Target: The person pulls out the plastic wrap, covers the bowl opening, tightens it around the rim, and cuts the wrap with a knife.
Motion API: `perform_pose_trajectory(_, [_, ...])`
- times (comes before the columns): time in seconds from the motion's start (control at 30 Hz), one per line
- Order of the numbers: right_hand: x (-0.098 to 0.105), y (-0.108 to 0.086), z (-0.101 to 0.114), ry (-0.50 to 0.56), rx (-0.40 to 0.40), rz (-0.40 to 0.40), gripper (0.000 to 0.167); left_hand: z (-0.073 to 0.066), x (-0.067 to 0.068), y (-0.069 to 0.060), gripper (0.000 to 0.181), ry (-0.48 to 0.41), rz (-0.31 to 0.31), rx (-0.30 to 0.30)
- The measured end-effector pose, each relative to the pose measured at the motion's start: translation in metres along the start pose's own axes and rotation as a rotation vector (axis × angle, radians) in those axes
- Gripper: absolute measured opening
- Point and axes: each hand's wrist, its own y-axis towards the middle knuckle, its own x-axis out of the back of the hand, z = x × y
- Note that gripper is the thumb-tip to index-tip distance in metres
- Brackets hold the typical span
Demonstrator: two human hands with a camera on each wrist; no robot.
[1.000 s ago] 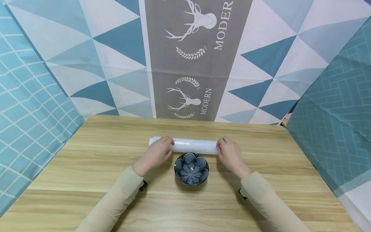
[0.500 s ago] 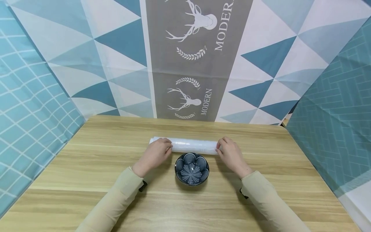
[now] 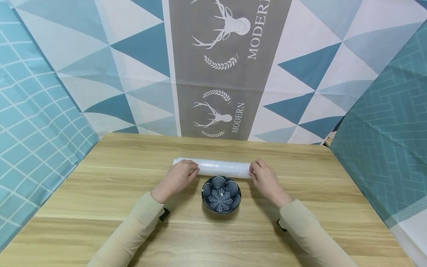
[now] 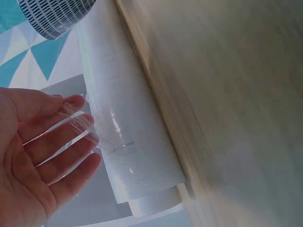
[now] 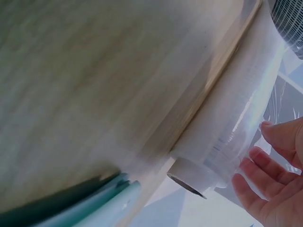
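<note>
A roll of plastic wrap (image 3: 221,168) lies crosswise on the wooden table, its core end (image 4: 156,201) sticking out at the left. My left hand (image 3: 178,176) is at the roll's left part; in the left wrist view its thumb and index finger pinch a clear strip of loose film, the other fingers spread beside the roll. My right hand (image 3: 265,178) is at the right end, holding the film edge between thumb and fingers; its index finger is mostly hidden in the right wrist view. A dark blue patterned bowl (image 3: 221,195) stands upright just in front of the roll, between both arms.
The wooden table (image 3: 213,244) reaches back to a patterned cloth (image 3: 213,74) hung behind it. Tiled-pattern blue cloth (image 3: 36,111) hangs at the left, and teal cloth (image 3: 383,129) at the right. Both forearms frame the bowl.
My left hand has shifted slightly back from the roll toward me, its index finger lower. The right hand's fingers have adjusted a little at the roll's end. Roll and bowl stay in place.
</note>
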Motion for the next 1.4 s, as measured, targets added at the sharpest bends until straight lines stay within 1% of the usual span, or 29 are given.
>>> perform_pose_trajectory(0.23, [0.005, -0.002, 0.003, 0.035, -0.010, 0.032, 0.014, -0.001, 0.002, -0.003, 0.014, -0.057, 0.022, 0.059])
perform_pose_trajectory(0.4, [0.009, -0.005, 0.006, 0.053, -0.036, 0.060, 0.009, -0.002, 0.003, -0.004, 0.014, -0.065, 0.025, 0.076])
perform_pose_trajectory(0.5, [0.010, -0.006, 0.007, 0.062, -0.048, 0.057, 0.010, -0.003, 0.005, -0.004, 0.014, -0.079, 0.031, 0.080])
perform_pose_trajectory(0.67, [0.015, -0.007, 0.009, 0.059, -0.075, 0.031, 0.012, -0.006, 0.008, -0.003, 0.014, -0.094, 0.032, 0.083])
perform_pose_trajectory(0.87, [0.019, -0.008, 0.008, 0.042, -0.107, 0.017, 0.012, -0.011, 0.012, -0.004, 0.016, -0.072, 0.031, 0.076])
perform_pose_trajectory(1.03, [0.022, -0.008, 0.009, 0.046, -0.115, 0.029, 0.009, -0.013, 0.014, -0.005, 0.015, -0.063, 0.009, 0.060])
perform_pose_trajectory(1.17, [0.026, -0.007, 0.010, 0.063, -0.126, 0.033, 0.004, -0.014, 0.015, -0.006, 0.016, -0.073, 0.003, 0.058])
perform_pose_trajectory(1.3, [0.028, -0.008, 0.011, 0.081, -0.126, 0.025, 0.009, -0.015, 0.017, -0.006, 0.016, -0.075, -0.008, 0.051])
perform_pose_trajectory(1.4, [0.030, -0.008, 0.011, 0.074, -0.117, 0.019, 0.009, -0.016, 0.018, -0.007, 0.016, -0.071, -0.018, 0.043])
